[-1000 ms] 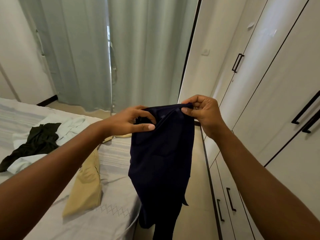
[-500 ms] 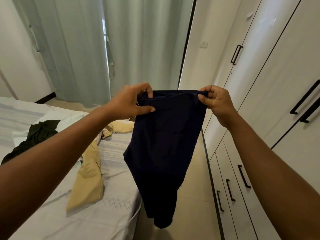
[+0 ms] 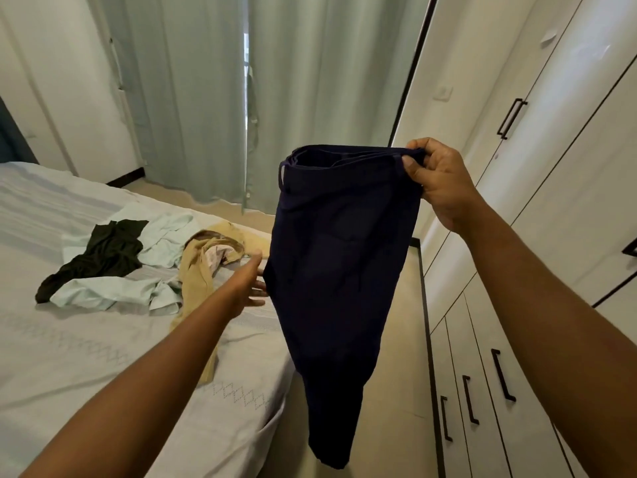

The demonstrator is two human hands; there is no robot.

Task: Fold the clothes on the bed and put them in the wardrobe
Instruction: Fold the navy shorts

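Note:
Dark navy trousers [image 3: 339, 270] hang in the air between the bed and the wardrobe. My right hand [image 3: 437, 181] pinches their waistband at its right end and holds them up. My left hand [image 3: 250, 281] is lower, fingers straight, at the left edge of the hanging trousers, its fingertips hidden behind the cloth. On the bed [image 3: 69, 357] lie tan trousers [image 3: 200, 270], a pale green shirt [image 3: 113, 291] and a black garment [image 3: 103, 253], all unfolded. The white wardrobe [image 3: 551, 219] stands on the right with its doors closed.
Black handles [image 3: 510, 117] mark the wardrobe doors and lower drawers [image 3: 501, 374]. Pale green curtains [image 3: 275, 98] hang at the back. A narrow strip of beige floor [image 3: 396, 374] runs between bed and wardrobe.
My left hand has let go of the waistband and dropped to the trousers' left side. My right hand alone now holds them up, and the view has swung left toward the bed.

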